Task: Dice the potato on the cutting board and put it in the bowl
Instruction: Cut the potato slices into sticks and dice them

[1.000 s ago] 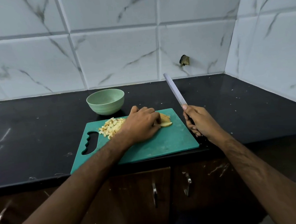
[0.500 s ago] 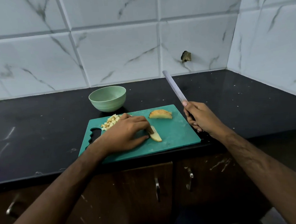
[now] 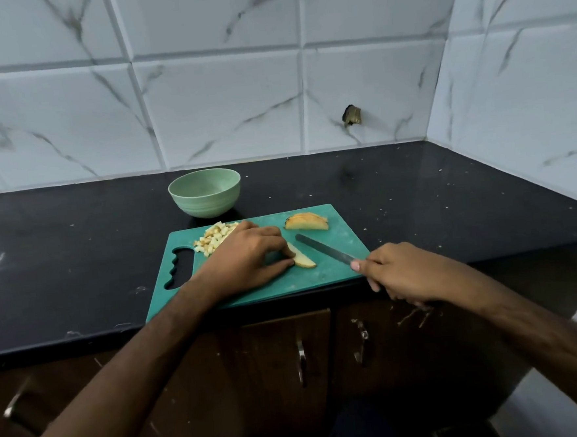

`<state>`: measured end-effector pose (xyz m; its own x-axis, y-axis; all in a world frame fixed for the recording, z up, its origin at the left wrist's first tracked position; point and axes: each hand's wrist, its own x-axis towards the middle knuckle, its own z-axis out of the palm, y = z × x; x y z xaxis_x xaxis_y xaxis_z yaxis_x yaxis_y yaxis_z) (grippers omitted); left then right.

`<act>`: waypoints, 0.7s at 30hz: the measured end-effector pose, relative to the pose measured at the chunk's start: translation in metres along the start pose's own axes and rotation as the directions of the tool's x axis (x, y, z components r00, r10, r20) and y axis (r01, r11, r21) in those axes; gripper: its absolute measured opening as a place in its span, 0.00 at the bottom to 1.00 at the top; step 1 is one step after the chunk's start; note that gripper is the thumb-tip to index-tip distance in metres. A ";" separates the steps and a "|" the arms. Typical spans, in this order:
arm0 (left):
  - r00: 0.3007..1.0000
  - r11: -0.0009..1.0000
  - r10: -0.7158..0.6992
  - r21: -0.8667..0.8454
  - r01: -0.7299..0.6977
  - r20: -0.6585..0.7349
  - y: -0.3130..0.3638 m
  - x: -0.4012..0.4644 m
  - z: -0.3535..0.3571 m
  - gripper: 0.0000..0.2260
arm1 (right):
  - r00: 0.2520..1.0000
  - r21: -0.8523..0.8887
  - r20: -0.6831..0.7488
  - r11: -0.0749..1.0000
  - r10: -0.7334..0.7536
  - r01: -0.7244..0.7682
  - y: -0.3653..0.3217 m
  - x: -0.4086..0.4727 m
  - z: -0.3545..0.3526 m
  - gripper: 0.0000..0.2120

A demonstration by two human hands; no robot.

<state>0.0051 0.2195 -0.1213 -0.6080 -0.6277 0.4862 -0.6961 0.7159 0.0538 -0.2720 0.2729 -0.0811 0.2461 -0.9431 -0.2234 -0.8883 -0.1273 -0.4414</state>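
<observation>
A green cutting board [image 3: 321, 274] lies at the counter's front edge. My left hand [image 3: 245, 259] pins a potato slice [image 3: 302, 258] flat on the board with its fingertips. My right hand [image 3: 403, 271] grips a knife [image 3: 323, 248]; the blade lies low over the board just right of that slice, tip pointing far-left. A stack of remaining potato slices [image 3: 306, 221] rests near the board's far edge. A heap of diced potato [image 3: 213, 240] sits at the board's far left, partly hidden by my left hand. The pale green bowl [image 3: 205, 196] stands behind the board and looks empty.
The black counter [image 3: 61, 254] meets tiled walls behind and on the right, forming a corner. Dark wooden cabinet doors with metal handles [image 3: 301, 360] run below the counter edge. A small broken hole [image 3: 351, 115] marks the back wall.
My left hand pulled one slice off the stack toward the board's near middle and holds it down. My right hand has swung the knife from pointing up to low beside that slice.
</observation>
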 end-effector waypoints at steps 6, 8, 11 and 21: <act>1.000 1.000 -0.006 0.011 0.007 -0.028 0.004 -0.002 0.002 0.12 | 0.998 -0.010 0.055 1.000 -0.022 0.023 -0.023 -0.013 0.021 0.20; 1.000 1.000 -0.003 0.023 0.004 -0.031 0.005 -0.002 0.002 0.10 | 0.998 0.013 0.056 1.000 -0.012 0.012 -0.027 -0.011 0.024 0.21; 0.999 0.999 0.000 0.037 0.002 -0.037 0.005 -0.002 0.002 0.10 | 0.998 0.032 0.059 0.999 0.008 -0.010 -0.032 -0.010 0.023 0.23; 0.998 1.000 0.021 0.022 -0.020 -0.056 0.005 -0.003 0.002 0.05 | 0.996 -0.211 -0.075 0.977 -0.044 0.027 -0.046 -0.024 0.030 0.20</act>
<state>0.0028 0.2243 -0.1249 -0.5999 -0.5943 0.5357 -0.6922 0.7213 0.0251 -0.2249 0.3105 -0.0814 0.2547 -0.9572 -0.1378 -0.9432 -0.2144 -0.2539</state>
